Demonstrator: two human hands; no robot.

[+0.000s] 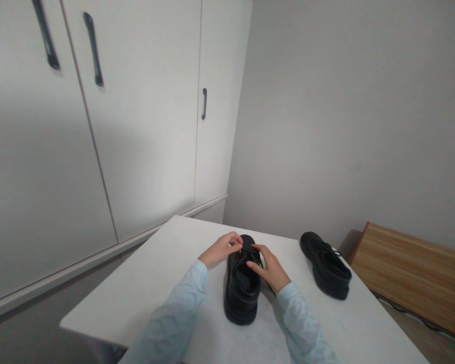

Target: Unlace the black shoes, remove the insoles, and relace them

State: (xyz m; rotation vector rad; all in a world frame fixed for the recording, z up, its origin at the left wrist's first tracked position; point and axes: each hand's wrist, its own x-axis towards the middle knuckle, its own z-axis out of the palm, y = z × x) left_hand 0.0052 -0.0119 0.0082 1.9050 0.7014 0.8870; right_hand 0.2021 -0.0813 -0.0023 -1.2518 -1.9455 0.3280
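A black lace-up shoe (241,298) stands upright on the white table (227,349), its heel towards me and its toe pointing away. At the left side of its lacing is my left hand (222,248), with thumb and fingertips pinched together at the black shoelace (246,256). My right hand (270,268) reaches over the lacing from the right, thumb and forefinger apart. A thin dark strand shows below the right hand, beside the shoe. Fine detail of the laces at the fingertips is too dark to make out.
A second black lace-up shoe (326,265) stands near the table's right edge. Beyond that edge is a wood-grain piece of furniture (413,273) with a cable below it. White cupboards (144,126) with dark handles line the left, and a grey wall (345,111) closes off the back.
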